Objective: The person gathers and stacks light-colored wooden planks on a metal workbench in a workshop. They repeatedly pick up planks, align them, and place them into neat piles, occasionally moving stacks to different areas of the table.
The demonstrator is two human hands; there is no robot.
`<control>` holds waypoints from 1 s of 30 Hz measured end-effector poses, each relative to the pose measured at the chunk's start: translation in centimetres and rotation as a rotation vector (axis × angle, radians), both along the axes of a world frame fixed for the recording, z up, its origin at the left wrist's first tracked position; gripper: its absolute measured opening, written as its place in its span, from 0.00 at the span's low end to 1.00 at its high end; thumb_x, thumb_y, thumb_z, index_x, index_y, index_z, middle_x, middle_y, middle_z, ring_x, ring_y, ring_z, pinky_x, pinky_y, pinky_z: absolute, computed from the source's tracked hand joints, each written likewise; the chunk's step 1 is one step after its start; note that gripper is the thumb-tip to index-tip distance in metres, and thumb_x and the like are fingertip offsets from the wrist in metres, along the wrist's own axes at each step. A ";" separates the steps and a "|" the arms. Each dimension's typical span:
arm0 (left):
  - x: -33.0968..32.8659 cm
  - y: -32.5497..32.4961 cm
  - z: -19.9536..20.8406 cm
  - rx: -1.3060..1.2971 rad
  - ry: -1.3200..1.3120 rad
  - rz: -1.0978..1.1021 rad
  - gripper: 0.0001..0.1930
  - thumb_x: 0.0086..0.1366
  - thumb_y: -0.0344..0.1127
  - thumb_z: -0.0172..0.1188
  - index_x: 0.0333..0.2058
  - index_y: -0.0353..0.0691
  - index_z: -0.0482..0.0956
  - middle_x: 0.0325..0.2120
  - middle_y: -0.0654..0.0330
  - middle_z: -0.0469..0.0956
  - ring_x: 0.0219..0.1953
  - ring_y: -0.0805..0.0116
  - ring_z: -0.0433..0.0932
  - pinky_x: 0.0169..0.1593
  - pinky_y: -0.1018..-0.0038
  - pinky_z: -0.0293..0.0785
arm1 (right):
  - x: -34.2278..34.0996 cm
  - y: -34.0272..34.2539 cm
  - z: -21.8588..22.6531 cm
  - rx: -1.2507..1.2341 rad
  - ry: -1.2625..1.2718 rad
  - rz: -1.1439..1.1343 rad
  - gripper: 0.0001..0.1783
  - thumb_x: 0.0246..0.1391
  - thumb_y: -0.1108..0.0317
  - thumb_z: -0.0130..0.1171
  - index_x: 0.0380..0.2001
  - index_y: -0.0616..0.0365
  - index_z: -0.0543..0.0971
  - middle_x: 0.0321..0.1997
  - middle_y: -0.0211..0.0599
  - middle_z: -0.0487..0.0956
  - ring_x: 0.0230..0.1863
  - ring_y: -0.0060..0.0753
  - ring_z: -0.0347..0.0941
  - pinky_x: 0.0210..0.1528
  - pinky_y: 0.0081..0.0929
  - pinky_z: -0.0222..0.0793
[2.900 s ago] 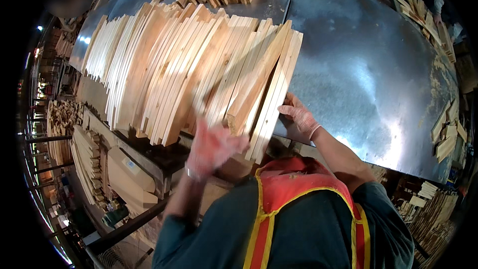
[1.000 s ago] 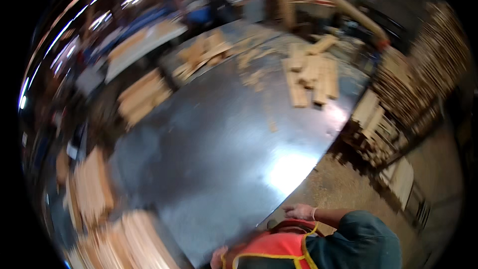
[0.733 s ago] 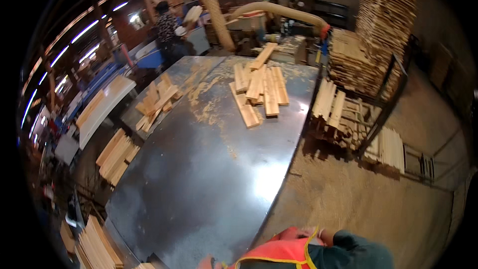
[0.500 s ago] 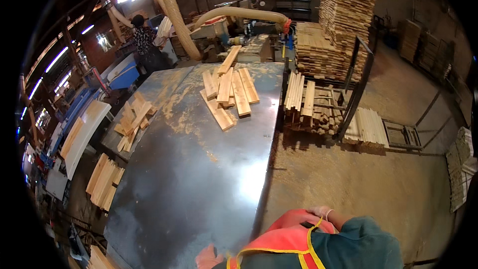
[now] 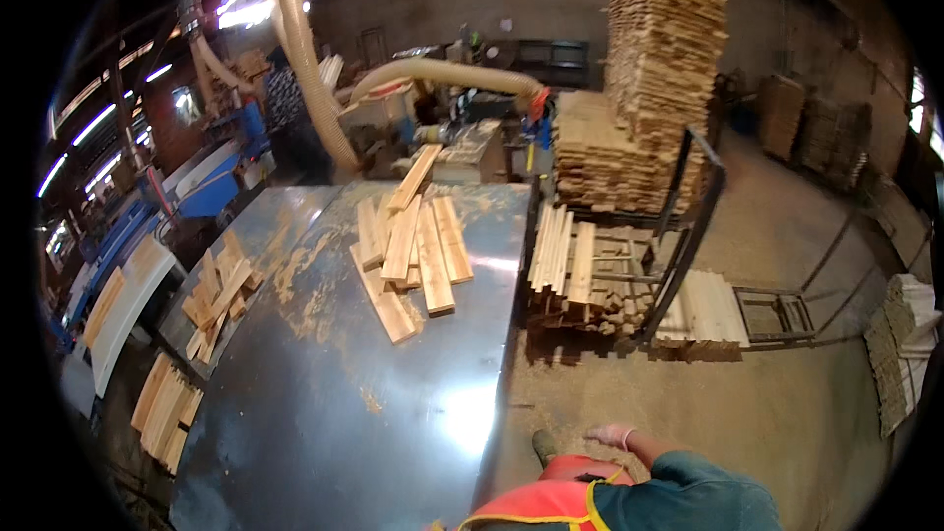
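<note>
My right hand point(image 5: 612, 435), in a pale glove, hangs at the right of my red apron point(image 5: 565, 492), above the floor. Its fingers look loosely stretched out and nothing shows in them. My left hand is out of sight below the lower edge. The large metal-topped table point(image 5: 344, 423) stands before me to the left. At its far end lies a loose, criss-crossed pile of wooden boards point(image 5: 401, 246), out of reach of both hands. Sawdust point(image 5: 285, 265) is scattered around the boards.
A rack cart point(image 5: 683, 236) with wooden strips stands right of the table; behind it rises a tall lumber stack point(image 5: 664, 49). More boards point(image 5: 165, 411) lie left of the table. A ribbed hose point(image 5: 447, 74) arches over machinery at the back. My shoe point(image 5: 544, 445) shows beside the table.
My view has shifted, so the table and boards sit lower and further left. My left hand has dropped out of view. My right hand has moved out from the apron, and a shoe now shows.
</note>
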State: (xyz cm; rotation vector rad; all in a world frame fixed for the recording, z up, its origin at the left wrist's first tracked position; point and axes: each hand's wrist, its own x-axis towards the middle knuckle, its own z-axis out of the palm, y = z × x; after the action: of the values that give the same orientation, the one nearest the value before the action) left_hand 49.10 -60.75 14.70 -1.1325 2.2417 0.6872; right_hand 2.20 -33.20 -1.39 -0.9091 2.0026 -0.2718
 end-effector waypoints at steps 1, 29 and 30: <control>-1.1 -0.6 -0.2 0.023 -0.014 0.046 0.24 0.68 0.52 0.62 0.58 0.48 0.80 0.60 0.55 0.79 0.57 0.44 0.82 0.56 0.53 0.80 | -2.6 -3.0 1.4 0.012 -0.045 -0.064 0.32 0.67 0.40 0.51 0.66 0.46 0.78 0.68 0.47 0.77 0.63 0.55 0.77 0.65 0.45 0.71; -36.4 -38.8 8.5 -0.664 0.407 0.158 0.27 0.60 0.49 0.63 0.55 0.41 0.80 0.51 0.50 0.79 0.55 0.47 0.76 0.57 0.54 0.74 | -37.0 -57.2 24.8 -0.666 -0.872 -0.617 0.17 0.67 0.52 0.65 0.36 0.56 0.81 0.33 0.39 0.83 0.34 0.36 0.80 0.38 0.33 0.75; -39.3 -41.7 8.0 -0.682 0.412 0.176 0.29 0.60 0.50 0.64 0.57 0.40 0.79 0.52 0.50 0.78 0.57 0.47 0.76 0.58 0.55 0.73 | -42.3 -61.0 21.7 -0.732 -0.974 -0.437 0.19 0.67 0.52 0.65 0.44 0.59 0.81 0.39 0.40 0.83 0.39 0.37 0.80 0.39 0.34 0.76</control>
State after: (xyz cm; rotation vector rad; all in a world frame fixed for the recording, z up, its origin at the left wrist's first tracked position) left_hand 9.75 -102.41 22.70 -1.6364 2.8669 0.2147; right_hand -40.11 -94.24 20.27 -0.5405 1.1237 -1.4531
